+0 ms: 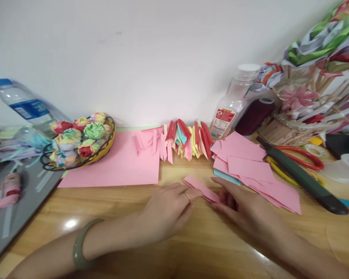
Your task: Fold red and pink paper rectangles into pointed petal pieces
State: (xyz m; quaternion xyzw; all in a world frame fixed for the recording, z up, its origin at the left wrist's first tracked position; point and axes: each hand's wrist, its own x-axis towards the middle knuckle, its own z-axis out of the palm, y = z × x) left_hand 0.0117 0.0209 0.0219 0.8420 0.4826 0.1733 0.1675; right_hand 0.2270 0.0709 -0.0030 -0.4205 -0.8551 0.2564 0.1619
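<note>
A narrow folded strip of pink paper lies slantwise on the wooden table between my two hands. My left hand, with a ring on one finger and a green bangle on the wrist, holds the strip down, its index finger across the near edge and the other fingers bent. At the strip's right end is my right hand, its thumb against the paper, index finger reaching above and the remaining fingers curled in. Just beyond the right hand lies a loose pile of pink paper rectangles, with a blue sheet under it.
Folded coloured paper pieces stand in a row by the wall, beside a large pink sheet. At left are a basket of paper flowers and a water bottle. A utility knife, red-handled scissors and an empty bottle are right.
</note>
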